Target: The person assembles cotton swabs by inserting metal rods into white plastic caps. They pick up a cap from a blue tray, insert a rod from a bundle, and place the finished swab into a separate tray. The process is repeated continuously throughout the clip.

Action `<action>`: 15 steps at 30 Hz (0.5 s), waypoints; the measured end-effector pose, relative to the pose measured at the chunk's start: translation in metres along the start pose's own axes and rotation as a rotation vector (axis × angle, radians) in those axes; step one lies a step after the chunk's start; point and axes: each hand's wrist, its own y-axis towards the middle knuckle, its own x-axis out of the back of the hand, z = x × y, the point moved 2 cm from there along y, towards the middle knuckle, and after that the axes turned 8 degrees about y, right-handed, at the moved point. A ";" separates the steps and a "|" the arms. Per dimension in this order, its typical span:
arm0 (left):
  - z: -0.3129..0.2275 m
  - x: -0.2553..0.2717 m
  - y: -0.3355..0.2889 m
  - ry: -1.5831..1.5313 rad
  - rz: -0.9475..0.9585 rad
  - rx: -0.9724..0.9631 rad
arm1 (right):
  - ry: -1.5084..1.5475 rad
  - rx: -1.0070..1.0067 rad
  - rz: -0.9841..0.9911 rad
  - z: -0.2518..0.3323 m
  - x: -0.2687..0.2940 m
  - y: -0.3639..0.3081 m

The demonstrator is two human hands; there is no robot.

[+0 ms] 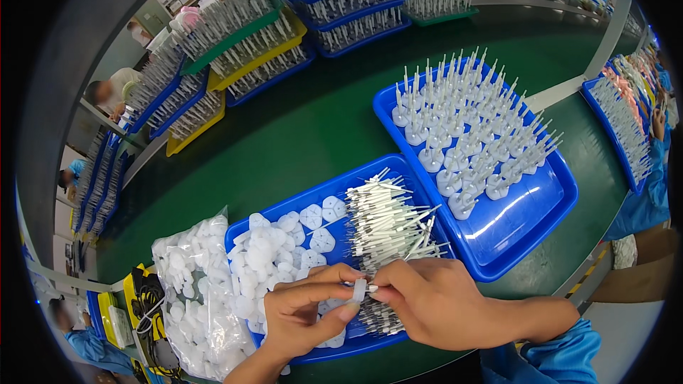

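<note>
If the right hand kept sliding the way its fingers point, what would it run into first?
The right hand points left, so it would first meet the small white piece pinched at its fingertips, then the left hand right behind it, though depth is hard to judge.

A small white plastic piece (360, 289) sits pinched between the fingertips of the left hand (307, 309) and the right hand (435, 302), near the bottom centre of the scene — it stands roughly upright, short and blocky, with a thin pin (371, 288) meeting it from the right. Both lie just above the near blue tray (384, 172), whose left half holds loose white lobed discs (274, 249) and whose right half holds a heap of slim white-sleeved pins (388, 224) — lying flat, pointing mostly left to right.
</note>
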 end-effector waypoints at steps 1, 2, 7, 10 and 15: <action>0.000 -0.001 0.000 0.018 -0.007 0.004 | -0.059 0.043 -0.028 0.000 -0.002 -0.001; 0.000 -0.002 0.000 0.036 -0.015 0.007 | -0.089 0.054 -0.036 0.001 -0.003 -0.001; 0.001 -0.005 -0.001 -0.060 -0.033 0.072 | -0.182 0.086 -0.087 0.004 -0.010 -0.004; 0.000 -0.004 -0.001 -0.041 -0.030 0.057 | 0.004 -0.111 0.042 0.004 -0.004 0.000; 0.001 -0.003 -0.001 0.102 -0.033 -0.006 | -0.155 0.065 -0.069 0.001 -0.013 -0.003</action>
